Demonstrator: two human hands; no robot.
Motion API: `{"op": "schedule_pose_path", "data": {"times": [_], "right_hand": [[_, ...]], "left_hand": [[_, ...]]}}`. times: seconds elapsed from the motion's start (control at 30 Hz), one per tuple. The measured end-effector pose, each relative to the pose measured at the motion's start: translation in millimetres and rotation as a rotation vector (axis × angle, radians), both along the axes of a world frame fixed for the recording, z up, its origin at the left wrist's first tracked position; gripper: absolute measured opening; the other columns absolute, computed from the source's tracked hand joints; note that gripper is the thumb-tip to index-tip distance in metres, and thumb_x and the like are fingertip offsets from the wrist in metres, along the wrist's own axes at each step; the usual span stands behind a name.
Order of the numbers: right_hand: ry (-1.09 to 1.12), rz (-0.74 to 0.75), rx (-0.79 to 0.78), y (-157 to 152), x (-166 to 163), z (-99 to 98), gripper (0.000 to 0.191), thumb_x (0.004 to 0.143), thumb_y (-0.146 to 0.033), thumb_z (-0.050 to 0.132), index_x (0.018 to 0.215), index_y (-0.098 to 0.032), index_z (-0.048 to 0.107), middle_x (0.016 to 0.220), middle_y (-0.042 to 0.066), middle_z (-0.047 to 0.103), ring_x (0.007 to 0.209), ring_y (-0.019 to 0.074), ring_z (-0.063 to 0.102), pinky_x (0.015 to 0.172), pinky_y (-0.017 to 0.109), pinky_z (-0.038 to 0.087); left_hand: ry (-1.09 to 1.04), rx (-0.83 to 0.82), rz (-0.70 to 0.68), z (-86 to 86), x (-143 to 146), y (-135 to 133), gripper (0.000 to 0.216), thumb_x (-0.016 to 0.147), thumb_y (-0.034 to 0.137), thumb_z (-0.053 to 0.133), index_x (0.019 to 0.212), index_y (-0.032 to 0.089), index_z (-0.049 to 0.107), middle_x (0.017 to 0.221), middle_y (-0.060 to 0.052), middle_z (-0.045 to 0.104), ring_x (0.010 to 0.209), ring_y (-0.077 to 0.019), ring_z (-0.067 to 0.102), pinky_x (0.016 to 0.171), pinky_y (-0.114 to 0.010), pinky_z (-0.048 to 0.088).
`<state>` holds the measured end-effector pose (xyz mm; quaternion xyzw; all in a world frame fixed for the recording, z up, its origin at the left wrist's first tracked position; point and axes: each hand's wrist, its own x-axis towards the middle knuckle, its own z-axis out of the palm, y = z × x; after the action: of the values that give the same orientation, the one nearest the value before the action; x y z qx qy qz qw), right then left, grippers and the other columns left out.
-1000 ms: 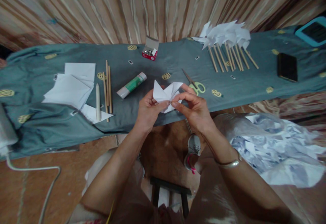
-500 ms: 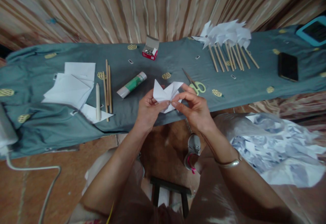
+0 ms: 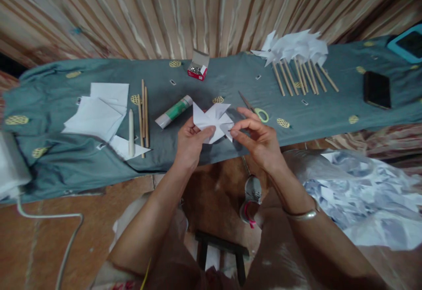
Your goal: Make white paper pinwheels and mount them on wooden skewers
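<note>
A white paper pinwheel (image 3: 217, 121) with folded blades faces up over the front part of the table. My left hand (image 3: 193, 143) grips its lower left, the thumb pressed on the paper near the centre. At the pinwheel's right edge is my right hand (image 3: 259, 138), thumb and index finger pinched together. A tiny dark thing seems to show at those fingertips, too small to name. Behind the hands lie a green-and-white glue stick (image 3: 174, 112) and scissors (image 3: 259, 112) with light green handles. A small red box (image 3: 198, 69) of metal pins or tacks stands open farther back.
Paper sheets (image 3: 95, 116), a white candle-like stick (image 3: 131, 134) and wooden sticks (image 3: 147, 118) lie on the left. Finished pinwheels (image 3: 296, 48) on sticks and a dark phone (image 3: 377, 89) are at right. A plastic bag (image 3: 362, 197) of white paper pieces sits beside my leg.
My right hand has drawn away to the right from the pinwheel's centre. The blades now lie spread and flatter in my left hand. The view has shifted slightly.
</note>
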<state>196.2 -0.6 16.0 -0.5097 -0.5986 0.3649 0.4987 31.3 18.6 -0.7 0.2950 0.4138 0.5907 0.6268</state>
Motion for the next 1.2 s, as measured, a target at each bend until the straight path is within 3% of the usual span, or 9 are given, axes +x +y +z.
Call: {"op": "schedule_pose_path", "data": {"times": [0.17, 0.33, 0.6, 0.7, 0.83, 0.93, 1.2], "right_hand": [[-0.107, -0.106, -0.001, 5.9, 9.1, -13.3, 0.003, 0.077, -0.026, 0.071, 0.074, -0.024, 0.069, 0.105, 0.004, 0.072, 0.127, 0.0265, 0.054, 0.112, 0.052, 0.035], [-0.322, -0.192, 0.038, 8.4, 8.1, -21.0, 0.003, 0.076, -0.022, 0.067, 0.074, -0.023, 0.069, 0.121, 0.007, 0.066, 0.12, 0.0284, 0.058, 0.109, 0.054, 0.038], [-0.54, -0.181, 0.123, 15.5, 6.2, -30.0, 0.009, 0.078, -0.016, 0.061, 0.074, -0.022, 0.067, 0.122, 0.009, 0.065, 0.124, 0.0301, 0.055, 0.109, 0.055, 0.037], [-0.547, -0.175, 0.147, 14.0, 6.6, -26.0, 0.009, 0.08, -0.019, 0.061, 0.08, -0.023, 0.069, 0.123, 0.01, 0.065, 0.124, 0.03, 0.055, 0.109, 0.055, 0.038], [-0.439, -0.19, 0.196, 2.3, 2.8, -6.8, 0.012, 0.086, -0.026, 0.06, 0.094, -0.023, 0.069, 0.129, 0.01, 0.062, 0.122, 0.0272, 0.057, 0.107, 0.052, 0.042], [-0.394, -0.138, 0.238, -7.8, -5.2, 3.8, 0.01, 0.088, -0.029, 0.061, 0.094, -0.027, 0.068, 0.139, 0.005, 0.056, 0.132, 0.0256, 0.049, 0.112, 0.053, 0.036], [-0.425, -0.05, 0.266, -9.5, -13.3, -3.7, 0.008, 0.087, -0.031, 0.064, 0.089, -0.026, 0.069, 0.146, 0.004, 0.049, 0.142, 0.0273, 0.037, 0.114, 0.054, 0.033]], "left_hand": [[-0.026, 0.001, 0.054, -2.5, -3.2, 4.7, 0.04, 0.05, 0.021, 0.087, 0.087, 0.017, 0.072, 0.081, 0.0, 0.076, 0.071, -0.0133, 0.067, 0.074, -0.026, 0.051], [-0.034, -0.004, 0.069, -2.2, -2.5, 5.3, 0.039, 0.051, 0.023, 0.086, 0.086, 0.017, 0.071, 0.079, 0.0, 0.075, 0.069, -0.013, 0.067, 0.071, -0.026, 0.052], [-0.035, 0.007, 0.066, -1.2, -2.9, 5.2, 0.039, 0.051, 0.023, 0.087, 0.086, 0.017, 0.071, 0.077, 0.001, 0.075, 0.065, -0.0124, 0.066, 0.066, -0.024, 0.052], [-0.031, 0.005, 0.062, -2.3, -4.3, 5.1, 0.039, 0.051, 0.022, 0.087, 0.087, 0.017, 0.071, 0.08, 0.0, 0.076, 0.068, -0.0127, 0.067, 0.067, -0.024, 0.053], [-0.02, 0.017, 0.055, -1.9, -4.9, 4.5, 0.039, 0.052, 0.021, 0.087, 0.088, 0.017, 0.072, 0.081, 0.0, 0.077, 0.071, -0.0138, 0.068, 0.071, -0.026, 0.053], [0.009, 0.02, 0.057, -0.1, -3.2, 3.5, 0.041, 0.053, 0.021, 0.086, 0.091, 0.018, 0.072, 0.083, 0.0, 0.077, 0.074, -0.0153, 0.069, 0.072, -0.027, 0.054], [0.065, 0.034, 0.04, -0.8, 1.4, 1.2, 0.043, 0.057, 0.023, 0.085, 0.097, 0.019, 0.071, 0.092, -0.002, 0.077, 0.082, -0.0181, 0.071, 0.075, -0.029, 0.055]]}}
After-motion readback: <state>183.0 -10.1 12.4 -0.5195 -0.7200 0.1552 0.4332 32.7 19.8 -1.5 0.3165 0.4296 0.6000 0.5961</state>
